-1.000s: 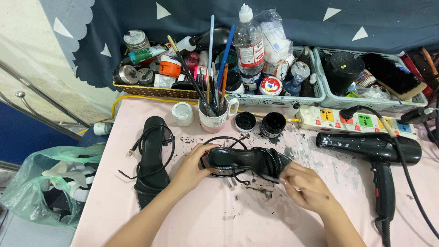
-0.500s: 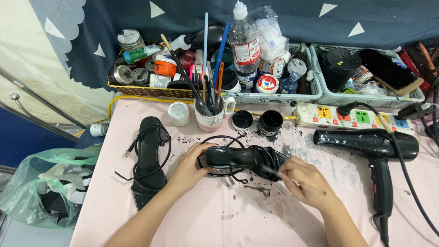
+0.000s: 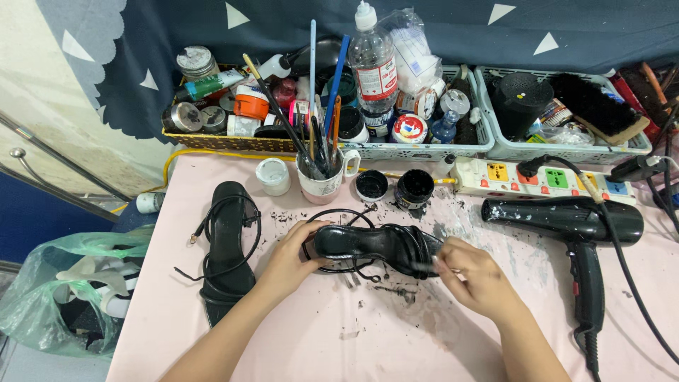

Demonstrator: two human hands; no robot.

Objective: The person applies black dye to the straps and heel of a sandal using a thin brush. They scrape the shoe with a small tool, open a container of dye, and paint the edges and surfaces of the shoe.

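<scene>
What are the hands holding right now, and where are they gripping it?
The left hand grips the black strappy sandal at its heel end. The right hand meets its toe end; whether it pinches a small tool there cannot be told.

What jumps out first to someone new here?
Both hands at table centre: the left hand steadies a black strappy sandal while the right hand works at its toe end. Its mate lies to the left, and a black hair dryer lies on the right.
</scene>
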